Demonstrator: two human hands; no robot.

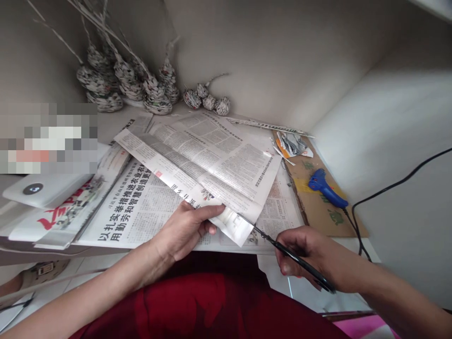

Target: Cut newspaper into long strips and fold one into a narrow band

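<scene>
A folded newspaper sheet (215,160) slants across my front, raised a little at its near edge. My left hand (187,226) pinches that edge, thumb on top and fingers beneath. In my right hand (303,254) is a pair of scissors (294,259) with black handles. Its blades reach the sheet's near right corner, with paper between them along the folded strip. More newspaper (134,207) with large black characters lies flat under the sheet.
Woven paper gourds (155,94) with long stems stand at the back left, small woven balls (209,102) beside them. A blue glue gun (326,188) with a black cord rests on cardboard (318,219) at right. Thin paper rods (271,127) lie along the wall. A white device (52,186) sits at left.
</scene>
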